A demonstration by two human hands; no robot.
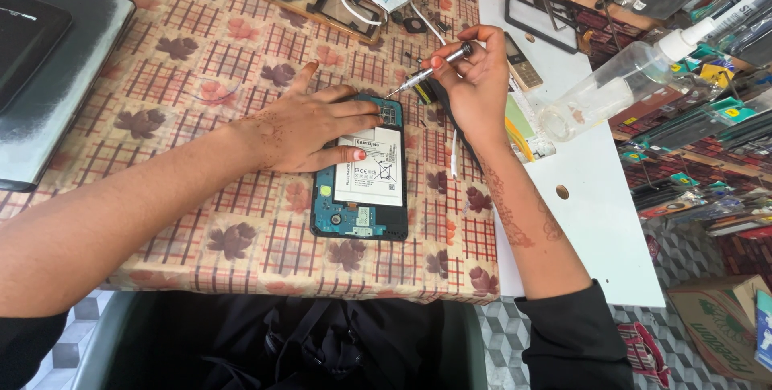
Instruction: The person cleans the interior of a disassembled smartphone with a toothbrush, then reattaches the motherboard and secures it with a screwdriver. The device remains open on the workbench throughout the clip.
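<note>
An opened tablet (362,213) lies back-up on the patterned tablecloth (241,60), showing its white battery (371,171) and blue circuit board. My left hand (310,129) lies flat across its upper part, fingers spread, pressing it down. My right hand (474,76) grips a small metal screwdriver (430,68), whose tip points down-left at the tablet's top right corner.
A dark laptop (48,60) lies at the far left. A tray with phone parts (322,0) and cables sits at the back. On the white board (595,213) to the right stand a clear spray bottle (619,80) and a small keypad phone (523,64). Packaged accessories hang at far right.
</note>
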